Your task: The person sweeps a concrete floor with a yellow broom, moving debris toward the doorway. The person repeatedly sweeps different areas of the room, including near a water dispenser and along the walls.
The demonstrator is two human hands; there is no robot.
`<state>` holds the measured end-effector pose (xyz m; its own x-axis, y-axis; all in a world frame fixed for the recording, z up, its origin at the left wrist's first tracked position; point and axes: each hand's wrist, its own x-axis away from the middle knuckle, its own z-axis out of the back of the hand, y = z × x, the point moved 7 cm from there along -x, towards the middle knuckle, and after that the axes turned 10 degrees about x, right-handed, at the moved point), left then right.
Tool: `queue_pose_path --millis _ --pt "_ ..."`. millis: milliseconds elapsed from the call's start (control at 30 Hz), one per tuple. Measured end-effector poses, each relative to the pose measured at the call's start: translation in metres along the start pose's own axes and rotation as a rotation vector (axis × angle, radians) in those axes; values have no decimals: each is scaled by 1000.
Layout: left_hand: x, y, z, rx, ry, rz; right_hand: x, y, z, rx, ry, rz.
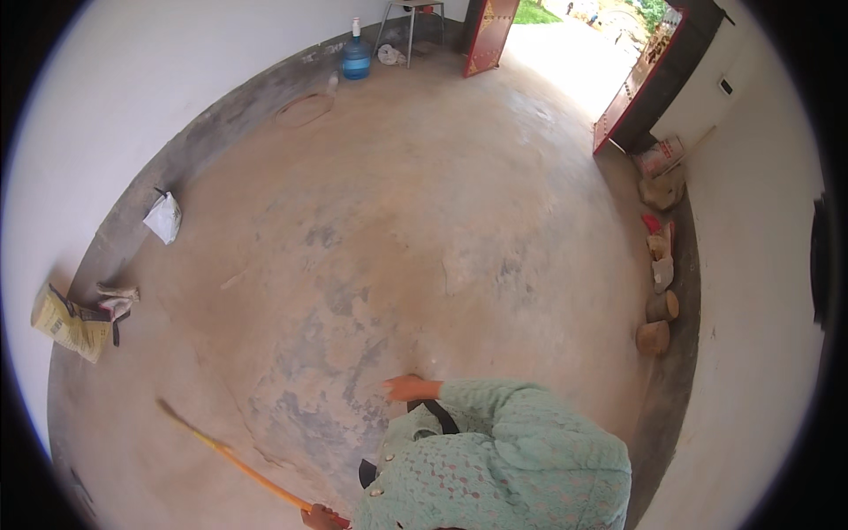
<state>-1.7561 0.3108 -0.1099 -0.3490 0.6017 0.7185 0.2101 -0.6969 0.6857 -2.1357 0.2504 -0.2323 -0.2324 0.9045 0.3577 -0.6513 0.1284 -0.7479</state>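
Observation:
At the lower edge, my left hand (pixel 323 518) is closed round the red end of a long yellow-orange pole (pixel 256 477). The pole slants away to the left, and its far end narrows into a darker, brownish tip low over the floor. Whether that tip is a bristle head is too blurred to tell. My right hand (pixel 412 388) is in front of my body with nothing visible in it, its fingers pointing left and loosely apart. A pale green knitted sleeve (pixel 530 415) covers my right arm. Dark straps or cloth show just below that hand.
Along the left wall are a yellow bag (pixel 72 325), a white plastic bag (pixel 163 218) and a blue water bottle (pixel 356 57) near a stool (pixel 411 11). Wood blocks (pixel 653 338) and sacks (pixel 661 157) line the right wall. Red doors (pixel 488 40) stand open at the back.

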Motion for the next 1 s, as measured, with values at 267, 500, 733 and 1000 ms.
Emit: queue_pose_path --millis 267,500,733,1000 --pt "-119 -77 47 -191 -34 207 103 122 -20 64 -126 -420" --pt "-152 -137 -25 -184 -226 270 86 129 6 -190 46 -361" --pt "-27 -29 -160 -371 -485 53 92 142 23 -632 190 -670" --pt "-18 -6 -188 -589 -598 -541 105 171 50 -620 160 -705"
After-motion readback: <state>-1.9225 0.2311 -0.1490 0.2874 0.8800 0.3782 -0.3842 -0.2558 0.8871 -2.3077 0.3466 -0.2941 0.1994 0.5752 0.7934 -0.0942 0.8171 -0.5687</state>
